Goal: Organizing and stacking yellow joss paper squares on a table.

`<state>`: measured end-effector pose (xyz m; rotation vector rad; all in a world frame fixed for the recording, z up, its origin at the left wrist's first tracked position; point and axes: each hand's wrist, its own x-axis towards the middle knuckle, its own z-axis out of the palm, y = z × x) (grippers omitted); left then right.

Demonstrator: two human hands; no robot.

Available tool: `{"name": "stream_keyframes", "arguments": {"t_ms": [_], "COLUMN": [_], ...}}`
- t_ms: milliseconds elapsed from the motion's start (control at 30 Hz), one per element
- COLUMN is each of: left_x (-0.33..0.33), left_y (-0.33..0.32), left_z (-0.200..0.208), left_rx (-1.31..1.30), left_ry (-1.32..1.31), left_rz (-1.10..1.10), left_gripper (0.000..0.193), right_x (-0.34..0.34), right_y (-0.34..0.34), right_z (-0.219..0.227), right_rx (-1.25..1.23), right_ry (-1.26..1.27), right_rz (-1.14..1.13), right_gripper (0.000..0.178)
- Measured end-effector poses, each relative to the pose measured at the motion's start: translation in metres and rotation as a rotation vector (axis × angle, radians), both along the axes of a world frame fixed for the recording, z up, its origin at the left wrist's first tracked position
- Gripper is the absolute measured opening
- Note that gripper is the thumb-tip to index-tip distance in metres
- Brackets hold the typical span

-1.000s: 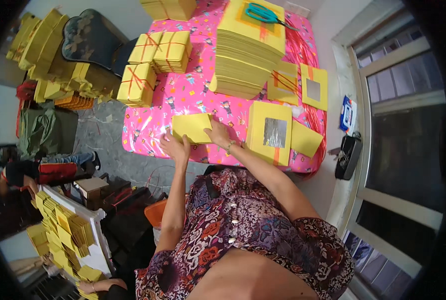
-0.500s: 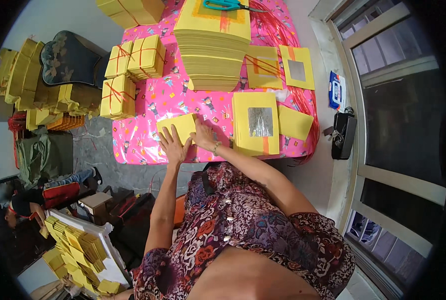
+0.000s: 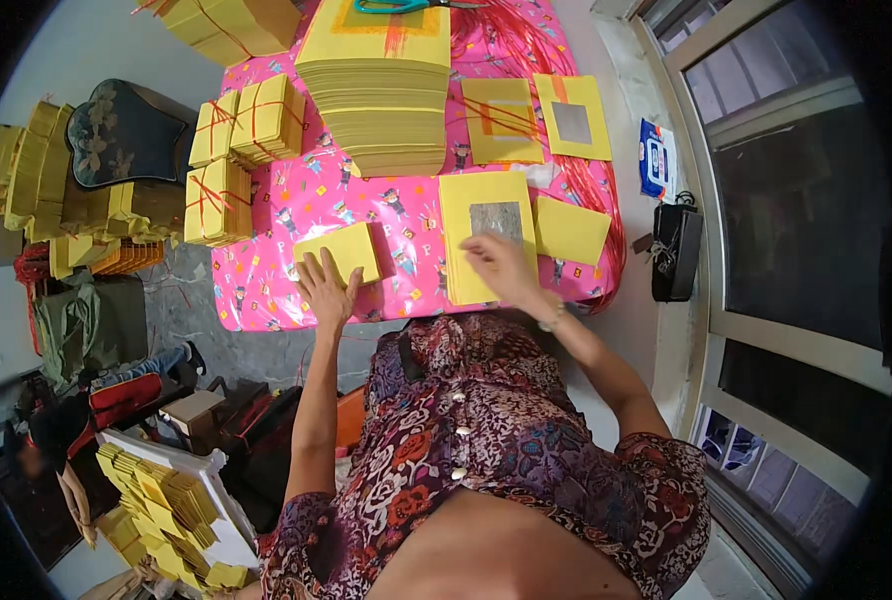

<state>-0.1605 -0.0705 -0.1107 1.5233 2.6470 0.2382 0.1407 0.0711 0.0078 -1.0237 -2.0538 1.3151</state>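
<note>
My left hand (image 3: pixel 326 288) lies with spread fingers on a small stack of folded yellow paper (image 3: pixel 348 248) near the table's front edge. To its right, my right hand (image 3: pixel 506 272) is over the front part of a larger pile of yellow sheets (image 3: pixel 458 210). Its fingers are loosely bent and somewhat blurred, with nothing visible in them; whether they touch the sheets I cannot tell. A silver patch (image 3: pixel 496 220) on the top sheet shows just beyond this hand. Beside the pile lies a plain yellow sheet (image 3: pixel 572 230).
The table has a pink patterned cover (image 3: pixel 306 205). Tied yellow bundles (image 3: pixel 218 200), a tall paper stack (image 3: pixel 371 110), teal-handled scissors (image 3: pixel 391 6) and red strings (image 3: pixel 606 200) lie on it. A wipes pack (image 3: pixel 656 160) is by the window. Another person (image 3: pixel 61 430) is at the lower left.
My right hand has left the small folded stack and moved right, over the larger pile of sheets. My left hand stays on the small stack. The view has shifted slightly.
</note>
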Motion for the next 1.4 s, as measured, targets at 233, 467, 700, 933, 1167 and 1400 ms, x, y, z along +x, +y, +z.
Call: {"name": "stream_keyframes", "arguments": {"t_ms": [233,467,700,933,1167,1400], "left_x": [0.005,0.020,0.118,0.171,0.168,0.164], "left_y": [0.012,0.019,0.052,0.064,0.072,0.081], "left_z": [0.024,0.040,0.101,0.099,0.094,0.087], "left_rx": [-0.017,0.305,0.310,0.067,0.079,-0.040], "left_ry": [-0.063,-0.107,-0.527,-0.479,-0.554,-0.856], "left_rz": [-0.028,-0.118,-0.702,-0.891,-0.868,-0.682], "left_gripper": [0.073,0.057,0.041,0.046,0.036,0.011], "right_x": [0.091,0.094,0.100,0.105,0.106,0.102], "right_y": [0.003,-0.004,-0.005,0.005,0.011,0.018], "right_z": [0.006,-0.002,-0.013,-0.009,-0.011,-0.011], "right_rx": [0.279,0.468,0.511,0.558,0.455,0.280], "right_ry": [-0.346,-0.417,-0.452,-0.328,-0.277,-0.301], "right_rz": [0.079,0.233,0.262,0.287,0.317,0.310], "right_gripper": [0.030,0.047,0.050,0.028,0.013,0.017]}}
